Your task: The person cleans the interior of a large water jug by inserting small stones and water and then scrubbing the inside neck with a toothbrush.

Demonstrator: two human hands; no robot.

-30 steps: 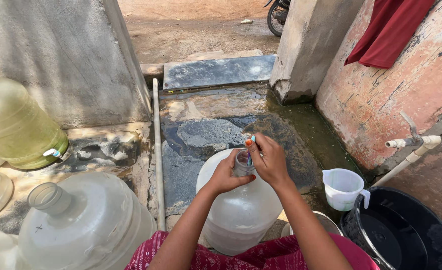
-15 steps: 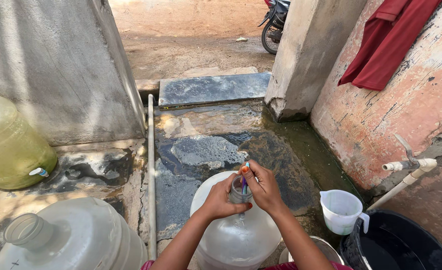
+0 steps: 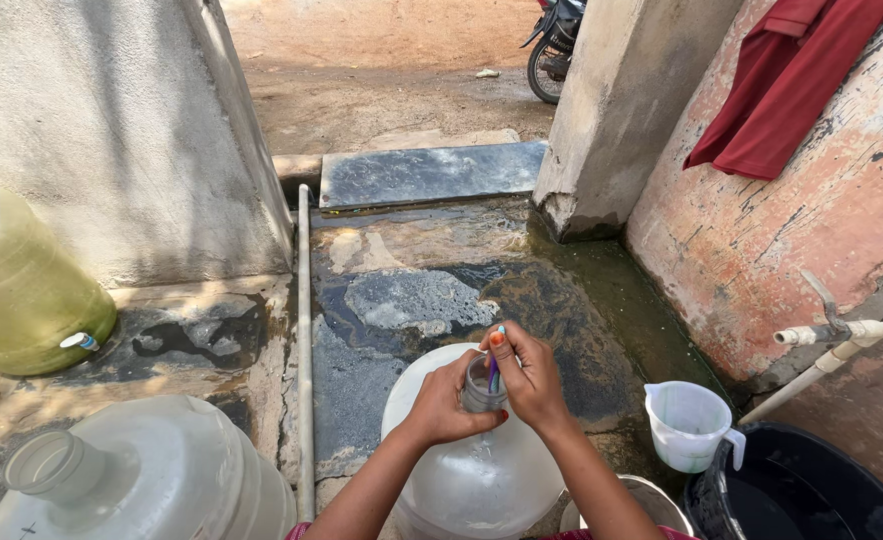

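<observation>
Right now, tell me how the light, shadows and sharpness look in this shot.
Head view: hard sunlight bleaches the dirt yard and glares off the lying yellowish jug; the grey wall is partly shaded; the wet stone floor glints. Both hands, left hand and right hand, and the clear jug look sharp; the edges bend slightly.

Three large water jugs (image 3: 476, 470) (image 3: 151, 480) (image 3: 21, 290), perhaps a fourth at the left edge; one white pitcher (image 3: 689, 425); one black tub (image 3: 811, 495).

Clear water jug (image 3: 476, 470), upright on wet stone, neck gripped
</observation>
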